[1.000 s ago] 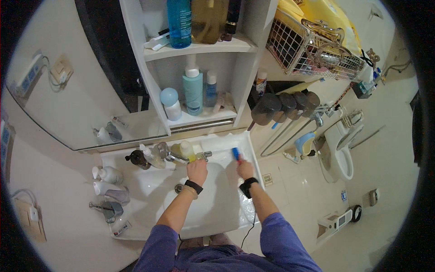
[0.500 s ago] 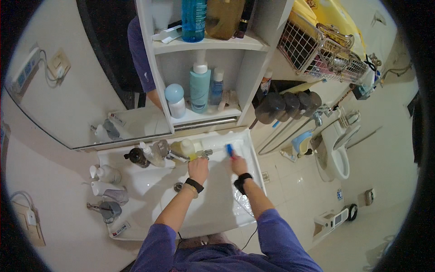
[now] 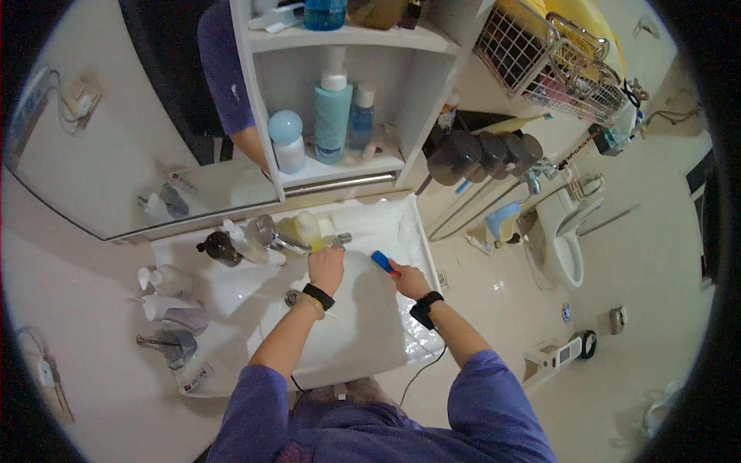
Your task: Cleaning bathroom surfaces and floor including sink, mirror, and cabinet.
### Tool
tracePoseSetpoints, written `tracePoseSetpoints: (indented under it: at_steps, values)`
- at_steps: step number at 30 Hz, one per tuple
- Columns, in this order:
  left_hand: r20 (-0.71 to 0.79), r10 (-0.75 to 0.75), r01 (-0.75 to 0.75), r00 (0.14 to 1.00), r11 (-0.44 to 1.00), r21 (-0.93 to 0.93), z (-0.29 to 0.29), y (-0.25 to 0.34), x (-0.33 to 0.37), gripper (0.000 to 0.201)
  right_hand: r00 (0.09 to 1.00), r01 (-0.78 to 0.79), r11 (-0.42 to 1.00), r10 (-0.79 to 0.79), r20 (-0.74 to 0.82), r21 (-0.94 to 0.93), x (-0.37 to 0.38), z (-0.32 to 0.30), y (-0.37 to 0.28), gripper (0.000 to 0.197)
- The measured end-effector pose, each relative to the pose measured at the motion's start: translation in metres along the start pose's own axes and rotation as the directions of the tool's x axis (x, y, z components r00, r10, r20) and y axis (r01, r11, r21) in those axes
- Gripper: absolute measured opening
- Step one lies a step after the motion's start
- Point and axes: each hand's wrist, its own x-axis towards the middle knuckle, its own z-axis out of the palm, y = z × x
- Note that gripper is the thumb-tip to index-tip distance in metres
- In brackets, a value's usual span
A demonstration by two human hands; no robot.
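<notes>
Over the right side of the white sink [image 3: 363, 339], my right hand [image 3: 413, 282] is closed on a small blue-and-red brush [image 3: 381, 263]. Its blue end points up and to the left; the bristles are too small to make out. My left hand [image 3: 326, 270] is closed near the end of the chrome faucet [image 3: 284, 241], just below a small metal fitting [image 3: 342, 241]. Its fingers are turned away, so what they hold, if anything, is hidden. A yellowish bottle [image 3: 306, 229] stands behind that hand. Both wrists wear black bands.
A dark bottle [image 3: 220, 248] and a white pump bottle [image 3: 245, 241] stand by the faucet. More pump bottles [image 3: 166, 279] and a grey cup [image 3: 179, 347] line the left rim. Shelves [image 3: 340, 171] hang above. Rightward are a wire basket [image 3: 532, 58] and a toilet [image 3: 567, 247].
My right hand has drawn the brush down and slightly left, and the brush now lies more slanted. My left hand stays by the faucet. The whole view has shifted a little.
</notes>
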Motion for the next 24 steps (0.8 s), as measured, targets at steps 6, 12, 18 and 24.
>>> tracePoseSetpoints:
  at_steps: [6, 12, 18, 24]
  values:
    - [-0.070, 0.023, -0.024, 0.997, 1.000, -0.011, -0.010, -0.006, 0.000, 0.015, 0.925, 0.084, 0.961, 0.023, 0.379, -0.265, -0.122, -0.064, 0.049, 0.042]
    - [0.002, 0.033, -0.033, 0.999, 0.999, -0.013, -0.017, -0.003, 0.004, 0.015, 0.967, -0.060, 0.951, 0.131, 0.220, -0.303, -0.169, -0.065, 0.073, 0.038]
    - [0.011, 0.021, -0.021, 1.000, 0.999, -0.029, -0.006, -0.002, -0.001, 0.023, 0.998, 0.025, 0.979, -0.037, -0.058, -0.201, -0.067, -0.058, 0.067, 0.038]
    - [-0.001, 0.009, -0.009, 1.000, 1.000, -0.008, -0.014, -0.007, -0.003, 0.021, 0.999, -0.028, 0.993, 0.030, 0.019, -0.114, -0.103, -0.052, 0.066, 0.042]
